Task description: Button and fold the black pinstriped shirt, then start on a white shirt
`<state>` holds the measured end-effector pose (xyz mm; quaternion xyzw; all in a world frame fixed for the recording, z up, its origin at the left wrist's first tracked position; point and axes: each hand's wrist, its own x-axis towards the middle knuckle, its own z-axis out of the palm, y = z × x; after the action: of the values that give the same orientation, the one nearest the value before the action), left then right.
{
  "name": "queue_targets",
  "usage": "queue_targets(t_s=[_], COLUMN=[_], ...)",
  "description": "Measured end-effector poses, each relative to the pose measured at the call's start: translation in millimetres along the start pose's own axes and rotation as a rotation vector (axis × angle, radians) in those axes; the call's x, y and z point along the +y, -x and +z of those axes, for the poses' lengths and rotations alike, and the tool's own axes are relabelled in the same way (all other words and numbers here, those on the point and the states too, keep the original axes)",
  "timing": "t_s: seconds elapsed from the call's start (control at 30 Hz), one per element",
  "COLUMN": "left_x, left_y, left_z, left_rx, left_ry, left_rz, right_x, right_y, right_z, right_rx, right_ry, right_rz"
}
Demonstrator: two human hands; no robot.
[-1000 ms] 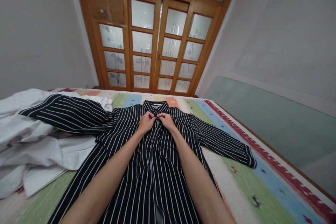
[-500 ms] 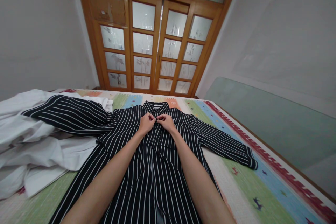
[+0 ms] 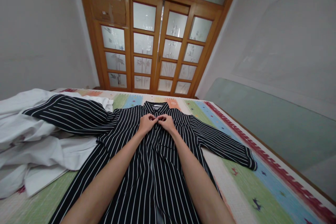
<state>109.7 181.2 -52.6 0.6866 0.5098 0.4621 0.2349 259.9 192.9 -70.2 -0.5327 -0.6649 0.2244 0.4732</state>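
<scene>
My left hand and right hand, fingertips pinched on the striped shirt — just below its collar, white cloth under one sleeve.

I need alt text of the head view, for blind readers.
Left hand and right hand pinch a white-striped black shirt just below its collar. It lies on patterned cloth, one sleeve over crumpled white fabric; wooden glass-paned doors stand beyond.
</scene>
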Motion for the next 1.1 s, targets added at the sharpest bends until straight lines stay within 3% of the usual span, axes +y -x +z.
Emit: queue_targets(t_s=[0.27, 0.5, 1.1], left_x=[-2.1, 3.7, -1.0], left_y=[-1.7, 0.0, -1.8], left_z=[-1.4, -5.8, -2.5], left_rx=[0.025, -0.023, 0.018], left_ry=[0.077, 0.028, 0.029], left_rz=[-0.061, -0.071, -0.083], right_x=[-1.3, -3.9, -3.6], right_y=[0.6, 1.5, 2.7], right_z=[-2.4, -3.2, -1.0], right_rx=[-0.018, -0.022, -0.033], right_ry=[0.003, -0.018, 0.002], right_rz=[-0.004, 0.003, -0.012])
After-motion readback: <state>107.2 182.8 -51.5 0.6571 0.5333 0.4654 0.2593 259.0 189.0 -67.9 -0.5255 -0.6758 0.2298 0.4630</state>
